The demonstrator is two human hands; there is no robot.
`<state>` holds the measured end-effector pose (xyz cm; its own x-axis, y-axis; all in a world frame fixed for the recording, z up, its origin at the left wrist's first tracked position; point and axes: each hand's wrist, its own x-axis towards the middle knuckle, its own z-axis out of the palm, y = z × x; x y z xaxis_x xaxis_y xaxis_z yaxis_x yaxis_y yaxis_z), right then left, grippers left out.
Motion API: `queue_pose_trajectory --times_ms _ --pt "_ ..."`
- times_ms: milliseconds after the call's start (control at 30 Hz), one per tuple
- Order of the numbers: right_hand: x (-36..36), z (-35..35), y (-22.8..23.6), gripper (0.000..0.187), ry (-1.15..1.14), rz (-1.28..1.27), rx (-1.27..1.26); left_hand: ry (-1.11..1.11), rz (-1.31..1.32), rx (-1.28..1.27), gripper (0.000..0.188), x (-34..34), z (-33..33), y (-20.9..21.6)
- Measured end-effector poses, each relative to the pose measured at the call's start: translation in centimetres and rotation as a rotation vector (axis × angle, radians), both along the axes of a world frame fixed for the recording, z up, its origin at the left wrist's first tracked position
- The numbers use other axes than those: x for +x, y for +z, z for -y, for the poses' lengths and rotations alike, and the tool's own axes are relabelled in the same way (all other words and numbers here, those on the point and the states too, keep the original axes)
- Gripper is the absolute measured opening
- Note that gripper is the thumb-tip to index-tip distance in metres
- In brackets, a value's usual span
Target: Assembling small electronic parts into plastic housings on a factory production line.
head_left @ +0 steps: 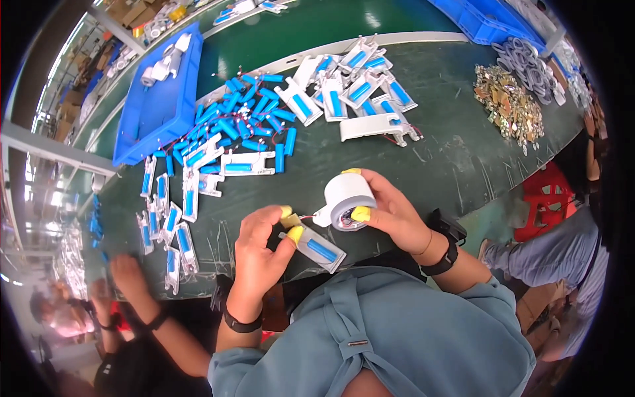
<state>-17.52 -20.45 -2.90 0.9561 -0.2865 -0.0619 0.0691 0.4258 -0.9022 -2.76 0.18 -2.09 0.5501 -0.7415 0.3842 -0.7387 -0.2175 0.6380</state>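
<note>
My right hand [400, 215] grips a white round housing [345, 190] with a grey rim. Its open end is turned toward me and shows small parts inside. Thumb and forefinger of my left hand [259, 243] pinch the end of a white plastic handle half [331, 259], which has a blue cylindrical battery [321, 250] lying in it. At that end a small tan piece [291, 223] shows between the fingers; its kind is unclear. Thin red wire runs between the handle half and the housing. Yellow covers the tips of my thumbs and forefingers.
Loose blue batteries [231, 116] and several white handle halves [360, 83] lie beyond my hands. A blue bin [159, 99] stands at left. Small metal parts [508, 106] and grey rings [526, 66] are piled at right. A co-worker's hand [129, 278] rests by the table's left edge.
</note>
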Motion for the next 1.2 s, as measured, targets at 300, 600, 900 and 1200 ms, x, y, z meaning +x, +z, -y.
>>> queue_pose_trajectory --times_ms 300,600,900,1200 --pt "0.0 1.7 0.0 0.083 -0.033 0.039 0.017 -0.036 -0.147 0.067 0.027 1.8 3.9 0.7" --pt "0.7 1.2 -1.5 0.076 -0.187 -0.196 -0.26 -0.103 -0.414 0.05 0.029 3.8 4.5 -2.1" --pt "1.1 0.7 -0.2 0.07 -0.211 -0.278 -0.555 -0.178 -0.231 0.062 0.038 4.2 5.1 -1.5" --pt "1.0 1.3 -0.5 0.075 -0.318 -0.137 -1.181 -0.199 -0.17 0.083 0.036 4.0 5.5 -0.6"
